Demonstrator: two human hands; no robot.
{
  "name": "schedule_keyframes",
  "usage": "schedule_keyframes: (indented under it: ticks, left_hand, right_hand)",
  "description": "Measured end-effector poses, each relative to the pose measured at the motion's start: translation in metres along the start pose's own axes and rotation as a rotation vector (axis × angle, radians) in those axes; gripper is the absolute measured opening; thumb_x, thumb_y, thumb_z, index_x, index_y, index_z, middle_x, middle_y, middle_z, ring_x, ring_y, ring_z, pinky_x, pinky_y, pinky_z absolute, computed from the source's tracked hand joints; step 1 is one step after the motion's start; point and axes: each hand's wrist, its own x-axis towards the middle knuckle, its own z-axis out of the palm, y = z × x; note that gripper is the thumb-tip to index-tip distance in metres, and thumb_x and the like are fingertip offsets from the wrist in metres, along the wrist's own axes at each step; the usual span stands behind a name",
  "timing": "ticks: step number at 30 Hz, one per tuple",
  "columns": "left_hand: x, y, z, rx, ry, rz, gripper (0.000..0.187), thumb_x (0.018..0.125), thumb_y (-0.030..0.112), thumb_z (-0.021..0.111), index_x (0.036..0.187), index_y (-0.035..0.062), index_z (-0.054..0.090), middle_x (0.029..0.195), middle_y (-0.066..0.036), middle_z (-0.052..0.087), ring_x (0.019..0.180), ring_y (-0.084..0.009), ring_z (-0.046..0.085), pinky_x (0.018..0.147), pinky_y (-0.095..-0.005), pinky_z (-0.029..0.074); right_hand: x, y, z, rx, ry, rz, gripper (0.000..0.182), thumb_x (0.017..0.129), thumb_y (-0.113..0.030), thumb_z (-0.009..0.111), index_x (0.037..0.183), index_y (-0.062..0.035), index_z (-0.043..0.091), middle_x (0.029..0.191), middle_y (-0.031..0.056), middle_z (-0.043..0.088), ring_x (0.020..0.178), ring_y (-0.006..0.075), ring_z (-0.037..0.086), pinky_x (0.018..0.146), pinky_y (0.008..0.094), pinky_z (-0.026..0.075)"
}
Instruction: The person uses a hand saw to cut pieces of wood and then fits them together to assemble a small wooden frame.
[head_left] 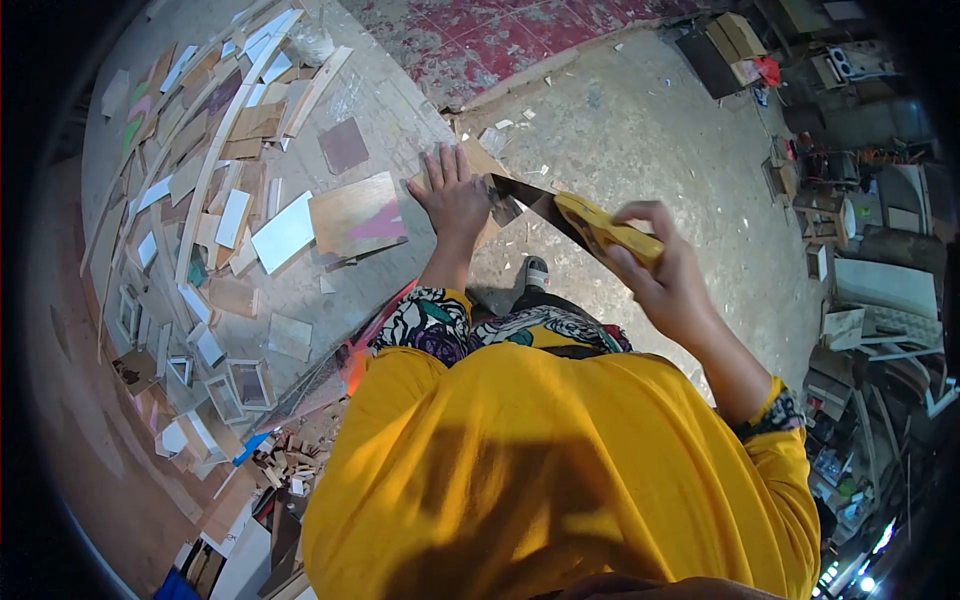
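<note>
My right hand [668, 268] is wrapped round the yellow handle of a handsaw [600, 226]. The saw's dark blade points up and left, its tip end reaching a thin piece of wooden board [482, 160] by the table's edge. My left hand [455, 200] lies flat on that board with the fingers stretched out, just left of the blade. Part of the board is hidden under this hand. A square wooden panel with a pink patch [358, 218] lies left of my left hand, beside a white strip [284, 232].
The worktable [385, 130] carries many wood offcuts, long strips and small frames. A concrete floor [610, 120] extends to the right, with scattered chips. My sandalled foot [537, 270] stands below the saw. Stacked furniture parts [885, 285] line the far right; scraps [290, 460] pile at lower left.
</note>
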Motion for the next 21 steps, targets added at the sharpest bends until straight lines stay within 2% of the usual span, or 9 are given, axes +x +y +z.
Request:
schedule_keyframes:
  ticks: [5, 6, 7, 9, 10, 13, 15, 16, 21]
  left_hand:
    - [0.003, 0.001, -0.003, -0.004, -0.019, -0.062, 0.059, 0.091, 0.043, 0.036, 0.142, 0.0166, 0.023, 0.15, -0.004, 0.014, 0.138, -0.0274, 0.009, 0.101, -0.0656, 0.005]
    - [0.007, -0.002, -0.001, -0.004, -0.014, -0.059, 0.059, 0.091, 0.043, 0.036, 0.142, 0.0166, 0.023, 0.15, -0.004, 0.014, 0.138, -0.0274, 0.009, 0.101, -0.0656, 0.005]
    - [0.013, -0.007, 0.003, -0.004, 0.041, -0.026, 0.061, 0.089, 0.043, 0.039, 0.142, 0.0161, 0.025, 0.149, -0.005, 0.017, 0.138, -0.0285, 0.011, 0.099, -0.0678, 0.006]
    - [0.029, -0.016, 0.002, -0.005, 0.107, 0.009, 0.062, 0.088, 0.043, 0.041, 0.141, 0.0156, 0.026, 0.148, -0.006, 0.02, 0.137, -0.0296, 0.013, 0.097, -0.0701, 0.006]
    - [0.036, -0.02, -0.001, 0.033, 0.102, 0.008, 0.062, 0.088, 0.044, 0.042, 0.141, 0.0156, 0.026, 0.148, -0.006, 0.02, 0.137, -0.0291, 0.013, 0.096, -0.0707, 0.005]
    - [0.038, -0.014, 0.0, 0.093, 0.079, -0.024, 0.061, 0.089, 0.043, 0.041, 0.141, 0.0165, 0.025, 0.149, -0.005, 0.018, 0.138, -0.0275, 0.012, 0.096, -0.0709, 0.006]
    - [0.029, -0.003, 0.001, 0.024, 0.019, -0.113, 0.057, 0.092, 0.04, 0.035, 0.142, 0.0183, 0.022, 0.15, -0.003, 0.013, 0.138, -0.024, 0.009, 0.098, -0.0695, 0.005]
    - [0.029, -0.003, -0.001, 0.035, -0.019, -0.118, 0.057, 0.093, 0.04, 0.033, 0.143, 0.0195, 0.017, 0.151, -0.001, 0.009, 0.138, -0.0252, 0.006, 0.098, -0.0702, 0.006]
    - [0.028, -0.001, -0.003, 0.036, 0.012, -0.113, 0.057, 0.092, 0.04, 0.036, 0.142, 0.0195, 0.021, 0.15, -0.001, 0.011, 0.138, -0.0295, 0.007, 0.097, -0.0714, 0.01]
  right_hand:
    - [0.025, 0.002, 0.013, 0.013, -0.055, -0.006, 0.024, 0.085, -0.011, 0.059, 0.105, -0.0079, 0.046, 0.081, 0.0131, 0.06, 0.069, 0.0232, 0.06, 0.066, 0.0314, 0.046]
    - [0.027, 0.003, 0.01, 0.069, -0.065, 0.046, 0.023, 0.086, -0.01, 0.058, 0.105, -0.0069, 0.046, 0.084, 0.0115, 0.059, 0.074, 0.0198, 0.058, 0.068, 0.0295, 0.045]
    - [0.028, 0.005, 0.011, 0.07, -0.059, 0.043, 0.023, 0.086, -0.01, 0.058, 0.105, -0.0069, 0.046, 0.084, 0.0115, 0.059, 0.074, 0.0198, 0.058, 0.068, 0.0295, 0.045]
    - [0.032, 0.012, 0.017, 0.134, -0.04, -0.082, 0.023, 0.085, -0.009, 0.058, 0.105, -0.0074, 0.046, 0.087, 0.0102, 0.058, 0.079, 0.0167, 0.056, 0.07, 0.0284, 0.044]
    - [0.035, 0.012, 0.024, 0.198, -0.066, -0.027, 0.024, 0.085, -0.009, 0.059, 0.105, -0.0085, 0.047, 0.087, 0.009, 0.057, 0.081, 0.0152, 0.054, 0.072, 0.0272, 0.043]
    - [0.043, 0.003, 0.037, 0.224, -0.115, -0.051, 0.019, 0.085, -0.009, 0.058, 0.102, -0.0078, 0.05, 0.084, 0.0065, 0.055, 0.077, 0.0122, 0.05, 0.07, 0.0259, 0.042]
    - [0.047, -0.002, 0.033, 0.241, -0.122, -0.02, 0.018, 0.085, -0.009, 0.058, 0.101, -0.0072, 0.05, 0.084, 0.0062, 0.055, 0.077, 0.0116, 0.05, 0.07, 0.0259, 0.042]
    - [0.048, -0.005, 0.03, 0.257, -0.129, 0.019, 0.017, 0.085, -0.009, 0.058, 0.1, -0.0066, 0.05, 0.084, 0.006, 0.054, 0.077, 0.011, 0.05, 0.069, 0.026, 0.042]
    - [0.049, -0.017, 0.029, 0.21, -0.141, 0.013, 0.017, 0.086, -0.007, 0.057, 0.101, -0.0059, 0.05, 0.084, 0.0062, 0.054, 0.077, 0.0117, 0.05, 0.07, 0.0258, 0.042]
